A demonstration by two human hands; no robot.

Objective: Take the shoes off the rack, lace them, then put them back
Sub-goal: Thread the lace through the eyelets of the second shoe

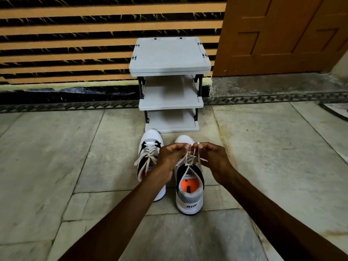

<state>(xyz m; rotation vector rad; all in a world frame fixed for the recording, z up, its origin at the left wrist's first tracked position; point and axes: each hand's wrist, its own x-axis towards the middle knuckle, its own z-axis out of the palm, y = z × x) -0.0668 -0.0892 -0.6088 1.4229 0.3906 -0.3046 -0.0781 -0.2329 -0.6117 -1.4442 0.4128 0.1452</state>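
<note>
Two white, grey and black sneakers stand side by side on the floor, toes toward the rack. The right shoe point(189, 194) has an orange insole and "AIR" on its heel. Above its tongue, my left hand point(169, 157) and my right hand point(216, 159) each pinch an end of its white lace point(188, 161), pulled up and crossed. The left shoe point(148, 147) is partly hidden by my left forearm; its laces hang loose over its side. The grey three-tier shoe rack point(170, 102) stands just beyond the toes, its shelves bare.
The rack backs onto a wall with orange and black stripes point(75, 44). A brown wooden door point(282, 34) is at the right behind a raised stone sill point(273, 85). Grey stone floor tiles point(56, 157) spread on both sides of the shoes.
</note>
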